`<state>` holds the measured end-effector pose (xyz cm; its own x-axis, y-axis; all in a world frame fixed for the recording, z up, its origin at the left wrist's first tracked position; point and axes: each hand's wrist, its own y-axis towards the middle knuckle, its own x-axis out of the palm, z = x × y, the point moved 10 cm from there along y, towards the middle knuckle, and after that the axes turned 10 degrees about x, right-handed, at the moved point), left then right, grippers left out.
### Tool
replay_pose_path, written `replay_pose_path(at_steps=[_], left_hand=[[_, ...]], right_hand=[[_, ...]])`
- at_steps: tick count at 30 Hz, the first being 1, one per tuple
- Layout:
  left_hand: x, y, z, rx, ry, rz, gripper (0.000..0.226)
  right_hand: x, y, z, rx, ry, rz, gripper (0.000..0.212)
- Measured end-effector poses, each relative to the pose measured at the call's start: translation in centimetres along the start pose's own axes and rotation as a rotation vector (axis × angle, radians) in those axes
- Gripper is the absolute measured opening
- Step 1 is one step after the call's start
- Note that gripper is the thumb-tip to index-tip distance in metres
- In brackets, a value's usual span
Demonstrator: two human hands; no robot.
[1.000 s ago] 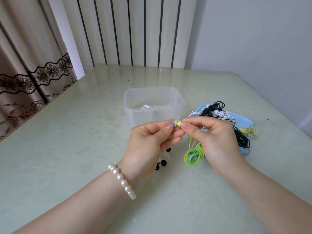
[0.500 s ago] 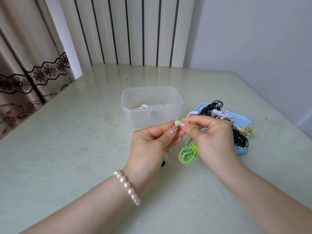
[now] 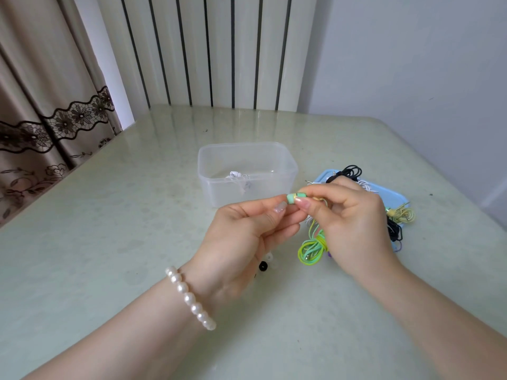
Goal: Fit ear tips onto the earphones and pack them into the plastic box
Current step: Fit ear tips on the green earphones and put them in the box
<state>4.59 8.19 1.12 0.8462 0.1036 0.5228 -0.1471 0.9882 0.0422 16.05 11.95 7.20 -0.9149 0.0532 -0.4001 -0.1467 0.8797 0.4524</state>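
My right hand (image 3: 354, 223) pinches a green earbud (image 3: 294, 198) between thumb and forefinger. The thumb and fingers of my left hand (image 3: 247, 237) meet at the earbud's tip; what they hold there is too small to tell. The earphone's green cable coil (image 3: 311, 249) hangs below my right hand, just above the table. Loose black and clear ear tips (image 3: 264, 263) lie on the table under my left hand. Behind my hands stands the clear plastic box (image 3: 247, 174), with a white earphone (image 3: 237, 178) inside.
A blue tray (image 3: 399, 200) at the right holds several tangled earphones: black (image 3: 349, 171), white and pale yellow (image 3: 402, 215). The pale green table (image 3: 109, 229) ends at a wall behind and a curtain on the left.
Both hands stay together at the earbud, shifted slightly right. The green coil swung a little under my right hand.
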Motion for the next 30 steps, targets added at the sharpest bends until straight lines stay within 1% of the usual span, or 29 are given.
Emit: replay_pose_path(at_steps=[2,5,6,9,11,14,16,19,21,24,28,30], left_hand=[[0.1,0.1,-0.3,-0.071,-0.076,-0.011,0.02],[-0.6,0.3,-0.8,-0.13,-0.12,0.037,0.019],[-0.8,0.3,-0.9,-0.139,-0.111,0.048,0.016],[-1.1,0.5,-1.3,-0.16,-0.086,0.042,0.013],[-1.0,0.5,-1.5,-0.169,-0.07,0.022,0.016],[-1.1,0.4,-1.7,-0.187,-0.044,0.008,0.013],[-1.2,0.4,-1.9,-0.203,-0.023,0.009,0.011],[-1.2,0.4,-2.1,-0.222,-0.004,0.005,0.011],[-1.1,0.5,-2.1,-0.212,-0.013,0.011,0.011],[-1.0,0.7,-1.7,-0.153,-0.017,0.024,0.015],[-1.1,0.9,-1.2,-0.095,-0.022,0.031,0.017],[-1.1,0.9,-1.3,-0.088,-0.043,0.035,0.017]], right_hand=[[0.3,0.4,1.2,0.153,0.165,-0.075,0.014],[1.5,0.1,2.2,0.339,0.34,-0.21,0.005],[1.9,-0.1,2.3,0.379,0.382,-0.25,0.006],[2.8,-0.7,2.6,0.459,0.439,-0.336,0.023],[3.2,-0.9,2.7,0.514,0.481,-0.384,0.024],[3.5,-1.2,2.8,0.567,0.512,-0.438,0.022],[3.4,-1.2,2.7,0.549,0.477,-0.445,0.024],[2.9,-0.8,2.3,0.466,0.38,-0.402,0.026],[2.9,-0.8,2.3,0.451,0.377,-0.384,0.025],[3.2,-1.3,2.6,0.523,0.466,-0.383,0.022],[4.1,-2.2,3.8,0.682,0.581,-0.396,0.032],[4.4,-2.4,4.0,0.729,0.614,-0.401,0.032]])
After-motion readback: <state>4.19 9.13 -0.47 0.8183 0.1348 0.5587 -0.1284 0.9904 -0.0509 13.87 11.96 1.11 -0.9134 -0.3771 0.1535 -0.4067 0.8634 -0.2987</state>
